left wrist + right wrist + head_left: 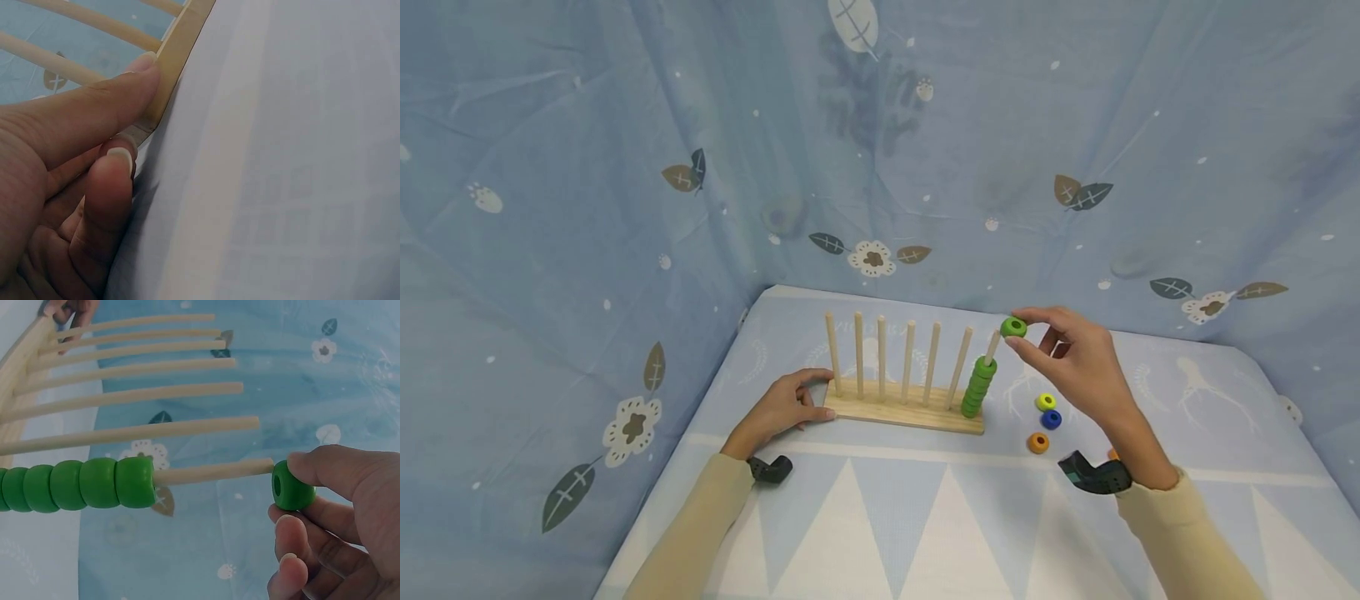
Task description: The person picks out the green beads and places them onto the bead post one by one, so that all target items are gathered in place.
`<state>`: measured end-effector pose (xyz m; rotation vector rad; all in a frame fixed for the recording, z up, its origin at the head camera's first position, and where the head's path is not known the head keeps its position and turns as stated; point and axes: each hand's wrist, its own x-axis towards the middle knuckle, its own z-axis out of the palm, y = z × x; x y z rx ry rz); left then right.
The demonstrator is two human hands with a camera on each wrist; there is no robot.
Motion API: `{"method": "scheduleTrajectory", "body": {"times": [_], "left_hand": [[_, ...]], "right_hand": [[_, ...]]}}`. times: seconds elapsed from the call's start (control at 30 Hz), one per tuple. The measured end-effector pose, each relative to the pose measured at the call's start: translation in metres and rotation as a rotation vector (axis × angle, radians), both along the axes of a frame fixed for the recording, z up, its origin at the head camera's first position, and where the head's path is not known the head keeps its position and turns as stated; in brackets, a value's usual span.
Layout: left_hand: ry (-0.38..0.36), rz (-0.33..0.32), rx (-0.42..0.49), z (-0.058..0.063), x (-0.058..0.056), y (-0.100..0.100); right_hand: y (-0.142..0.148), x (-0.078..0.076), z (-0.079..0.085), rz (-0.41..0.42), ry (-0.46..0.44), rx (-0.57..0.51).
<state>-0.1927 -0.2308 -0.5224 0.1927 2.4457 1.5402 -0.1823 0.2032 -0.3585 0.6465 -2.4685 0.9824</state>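
A wooden base [895, 412] carries a row of several upright pegs. On the rightmost peg [212, 471] sits a stack of green beads [977, 388], with the peg's upper part bare. My right hand [1078, 358] pinches another green bead [294, 486] between thumb and finger. That bead is beside the tip of the rightmost peg, its hole facing the peg in the right wrist view; it is not threaded on. At the other end, my left hand [782, 408] grips the base's left end, thumb [119, 94] on its front edge.
Right of the base lie a yellow bead [1046, 402], a blue bead [1051, 419] and an orange bead [1038, 442]. Another orange bead [1113, 454] is partly hidden by the right wrist. A patterned blue curtain [880, 150] hangs behind the table.
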Motion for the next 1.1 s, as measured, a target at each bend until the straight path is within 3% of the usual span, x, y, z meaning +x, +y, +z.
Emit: {"method": "scheduleTrajectory", "body": {"times": [0.8,1.1], "left_hand": [[0.007,-0.009,0.002,-0.003,-0.002,-0.001],[0.012,-0.011,0.007,-0.003,-0.001,-0.001]], "right_hand": [[-0.012,-0.001,0.001,0.046,0.020,0.017],[-0.013,-0.002,-0.009,0.038,-0.020,0.053]]}}
